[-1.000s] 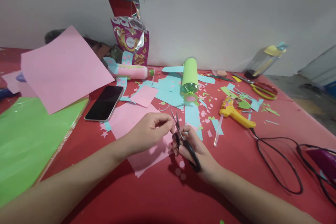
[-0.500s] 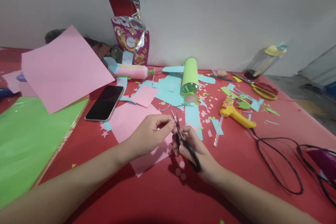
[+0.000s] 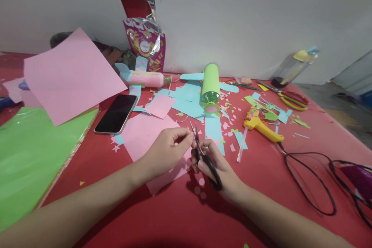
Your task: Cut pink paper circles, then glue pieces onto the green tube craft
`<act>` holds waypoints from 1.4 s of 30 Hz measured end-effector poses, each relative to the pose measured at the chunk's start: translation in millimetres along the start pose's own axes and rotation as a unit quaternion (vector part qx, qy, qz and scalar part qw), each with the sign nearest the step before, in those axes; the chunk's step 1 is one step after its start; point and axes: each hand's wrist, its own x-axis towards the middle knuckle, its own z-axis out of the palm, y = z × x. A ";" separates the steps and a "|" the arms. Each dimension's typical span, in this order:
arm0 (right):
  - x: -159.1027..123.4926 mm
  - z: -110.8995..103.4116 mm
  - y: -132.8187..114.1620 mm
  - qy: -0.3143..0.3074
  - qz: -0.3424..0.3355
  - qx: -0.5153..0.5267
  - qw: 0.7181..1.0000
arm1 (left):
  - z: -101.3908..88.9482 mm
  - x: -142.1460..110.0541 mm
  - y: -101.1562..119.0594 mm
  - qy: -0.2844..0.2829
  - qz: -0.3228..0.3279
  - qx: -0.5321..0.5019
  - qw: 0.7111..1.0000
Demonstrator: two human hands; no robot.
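My right hand [image 3: 215, 162] is closed round the black handles of a pair of scissors [image 3: 212, 170], whose slightly parted blades point away from me. Beside the blades my left hand [image 3: 171, 149] pinches a tiny piece of pink paper, mostly hidden by the fingertips. Beneath my left hand lies a pink paper sheet [image 3: 142, 133]. Several small pale pink paper circles [image 3: 201, 181] rest on the red table [image 3: 162, 221] below the scissors. Farther back, a green-wrapped bottle [image 3: 210, 79] lies with blue paper wings, and a pink-wrapped bottle [image 3: 148, 79] lies to its left.
A phone [image 3: 116, 114] lies left of the pink sheet. At right are a yellow glue gun [image 3: 263, 128] with a black cord [image 3: 305, 201], paper scraps [image 3: 271, 114] and yellow-and-red-handled scissors [image 3: 293, 100]. A snack bag [image 3: 147, 44] and a clear bottle [image 3: 290, 69] stand behind.
Almost nothing differs. Both hands hold the same place, with the scissors blades still slightly apart beside my left fingertips.
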 end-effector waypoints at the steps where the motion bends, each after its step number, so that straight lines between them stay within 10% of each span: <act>1: -0.1 0.1 0.0 0.001 0.000 -0.005 1.000 | 0.6 -0.5 0.1 0.005 -0.001 0.000 1.000; 42: -2.4 3.4 -3.2 0.007 0.026 -0.018 0.999 | -25.4 4.9 6.6 -0.109 0.015 0.120 0.987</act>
